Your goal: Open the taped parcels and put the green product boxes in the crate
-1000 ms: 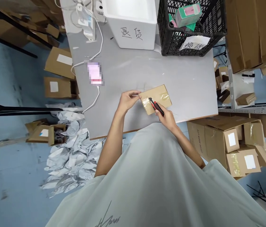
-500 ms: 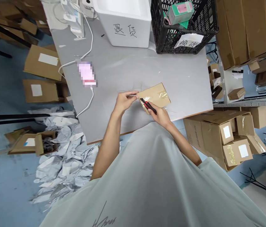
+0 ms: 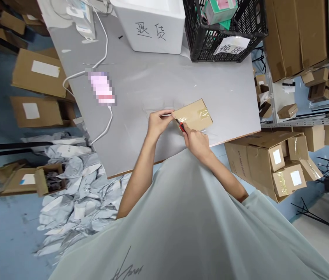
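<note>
Head view: the small cardboard box lies on the grey bench, near the edge closest to the person, set at a slant with clear tape shining at both ends; the left hand has its thumb and fingers pinched on the box's left corner; the right hand is closed around a red-and-black utility knife, its tip over the taped left end, just beside the left fingertips; whether the blade has entered the tape is too small to tell. At the far side of the bench stand a white bin with handwritten characters and, just to its right, a black crate bearing a white paper label; a green-and-pink box sits tilted in the crate; toward the bench's left edge lies a pixelated pink device, a white cable running from its near end; a heap of grey bags covers the floor at left; at right, an open large carton holds smaller boxes.
</note>
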`<state>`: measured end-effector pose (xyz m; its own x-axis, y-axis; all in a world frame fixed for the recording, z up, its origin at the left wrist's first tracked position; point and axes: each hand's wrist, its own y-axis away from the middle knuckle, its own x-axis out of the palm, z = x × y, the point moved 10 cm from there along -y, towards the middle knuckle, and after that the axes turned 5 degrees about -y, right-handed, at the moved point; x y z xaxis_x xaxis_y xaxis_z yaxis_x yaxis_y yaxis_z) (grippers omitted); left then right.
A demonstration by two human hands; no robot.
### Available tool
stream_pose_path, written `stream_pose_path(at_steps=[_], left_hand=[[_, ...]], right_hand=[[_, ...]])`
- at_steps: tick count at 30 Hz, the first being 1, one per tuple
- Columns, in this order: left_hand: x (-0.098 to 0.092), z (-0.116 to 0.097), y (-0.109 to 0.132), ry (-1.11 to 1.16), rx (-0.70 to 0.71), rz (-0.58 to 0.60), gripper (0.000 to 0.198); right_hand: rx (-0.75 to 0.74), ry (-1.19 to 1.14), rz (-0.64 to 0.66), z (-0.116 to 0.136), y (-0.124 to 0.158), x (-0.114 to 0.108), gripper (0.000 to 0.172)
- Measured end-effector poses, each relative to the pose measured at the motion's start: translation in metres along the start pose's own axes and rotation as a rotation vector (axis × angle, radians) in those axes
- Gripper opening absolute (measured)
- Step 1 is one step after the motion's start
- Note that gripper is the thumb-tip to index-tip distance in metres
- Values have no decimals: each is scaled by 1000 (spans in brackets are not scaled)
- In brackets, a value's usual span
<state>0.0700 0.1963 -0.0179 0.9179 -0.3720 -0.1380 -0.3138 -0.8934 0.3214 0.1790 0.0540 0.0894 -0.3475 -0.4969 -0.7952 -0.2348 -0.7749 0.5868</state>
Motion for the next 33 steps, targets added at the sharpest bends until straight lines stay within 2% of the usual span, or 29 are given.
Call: stream_pose_path(at_steps=[6,13,18,26,33], left_hand=[[0,7,4,-35,0,-68,34],[7,7,19,-50,31,-148,30],[10,9,22,-31,35,-125,31],[4,4,20,-73,31,-161,34],[12,2,28,-112,53,-186,32]], right_hand=[[-1,55,-4,8,-3,-4,62],[54,95,26,0,26,-4,61],[52,108,55,-7,35,3,59],[7,82,12,-8,17,22,64],[42,98,25,-24,44,32,66]])
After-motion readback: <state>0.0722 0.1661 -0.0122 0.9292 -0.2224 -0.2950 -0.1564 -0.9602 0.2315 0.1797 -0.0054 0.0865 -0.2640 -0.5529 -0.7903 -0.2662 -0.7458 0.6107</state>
